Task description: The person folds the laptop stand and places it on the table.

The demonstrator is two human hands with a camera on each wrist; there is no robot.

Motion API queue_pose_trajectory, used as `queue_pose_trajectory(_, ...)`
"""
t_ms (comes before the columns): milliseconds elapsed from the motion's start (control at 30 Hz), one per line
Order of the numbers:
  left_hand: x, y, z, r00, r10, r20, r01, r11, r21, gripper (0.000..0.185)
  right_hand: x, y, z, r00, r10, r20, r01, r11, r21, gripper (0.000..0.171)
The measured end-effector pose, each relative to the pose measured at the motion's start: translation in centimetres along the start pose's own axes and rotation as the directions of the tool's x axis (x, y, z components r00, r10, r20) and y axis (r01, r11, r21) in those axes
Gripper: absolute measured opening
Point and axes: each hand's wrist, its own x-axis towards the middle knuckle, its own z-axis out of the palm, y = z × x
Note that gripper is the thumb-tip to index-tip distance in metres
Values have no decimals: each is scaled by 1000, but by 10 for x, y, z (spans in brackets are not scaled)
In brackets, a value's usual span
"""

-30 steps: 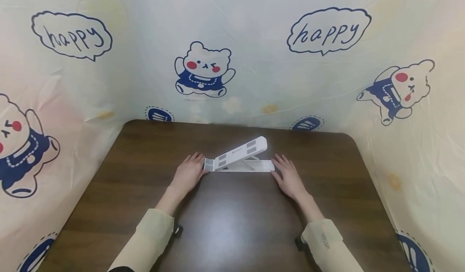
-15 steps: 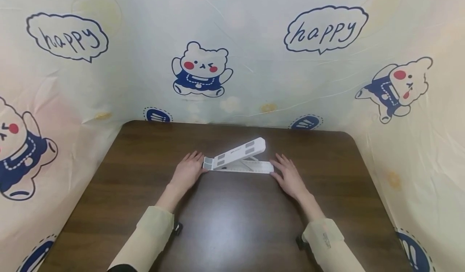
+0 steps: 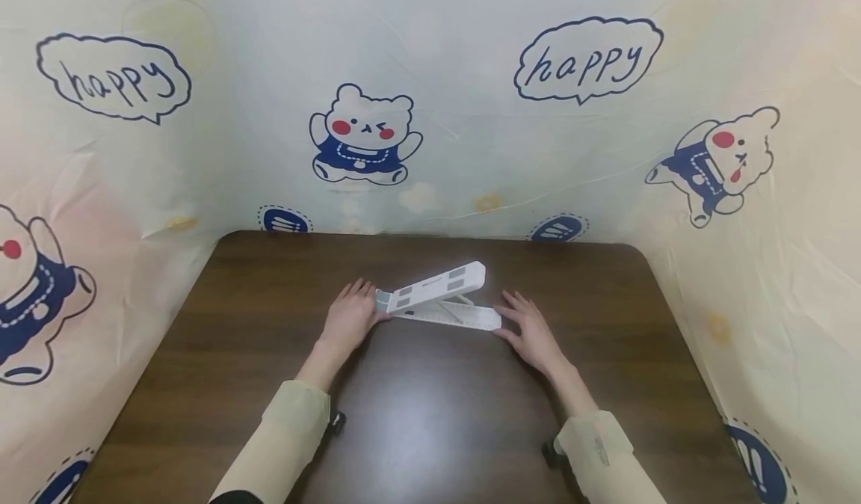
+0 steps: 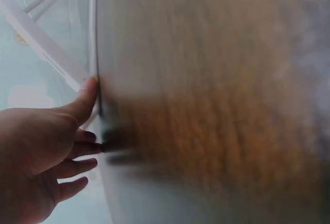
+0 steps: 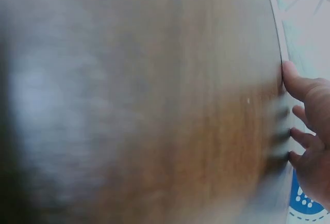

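Note:
A white folding laptop stand (image 3: 439, 286) with grey pads is on the brown table, its top panel raised at the right on thin struts over a flat base (image 3: 480, 318). My left hand (image 3: 348, 317) holds the stand's left, hinged end, thumb at the front edge and fingers around the far side. At the base's right end, my right hand (image 3: 533, 332) has its thumb on the near corner and a finger at the far corner. In the left wrist view the thumb (image 4: 86, 100) presses the base's edge; the right wrist view shows the other thumb (image 5: 294, 79) likewise.
The brown wooden table (image 3: 430, 429) has rounded far corners. Behind it and along both sides hangs a pale cloth (image 3: 471, 152) printed with bears and speech bubbles. Small dark devices (image 3: 338, 423) sit at both cuffs.
The stand's right end has swung towards me with my right hand, so the stand now lies at a slant. My left hand stays at the left end. The head view has shifted slightly.

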Motion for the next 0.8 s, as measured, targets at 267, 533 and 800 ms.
queue_pose_trajectory(267,-8,3,1,997,-61,-55,62,998,13,72,-4,-2,4,1000,-18,-12,18,998,68,53)
queue_pose_trajectory(533,-18,20,-3,964,-153,-218,162,986,24,53,-12,-3,3,999,-17,-43,20,997,80,49)
queue_pose_trajectory(800,-18,33,-1,974,-120,-194,130,991,38,59,-22,-7,5,999,19,-40,-15,995,97,49)
